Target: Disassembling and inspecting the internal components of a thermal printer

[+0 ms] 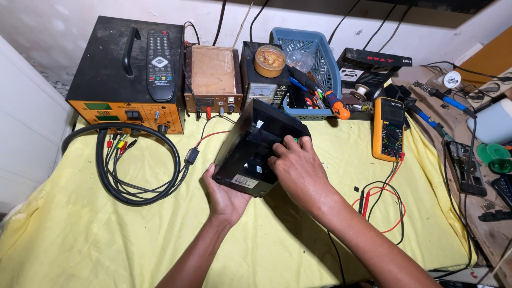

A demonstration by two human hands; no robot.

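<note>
The glossy black plastic box-shaped device casing is held tilted just above the yellow cloth-covered surface, near its middle. The left hand cups the casing's lower near corner from beneath, fingers curled around the edge beside a small white label. The right hand lies on the casing's upper face, fingers bent and pressed onto the recessed part; what the fingertips grip cannot be told.

Behind the casing, at the rear left, stands a black and orange bench power unit with a black remote control lying on top. A coiled black cable lies to the left of the casing. A yellow digital multimeter lies to the right, its red and black test leads looped near the right forearm.
</note>
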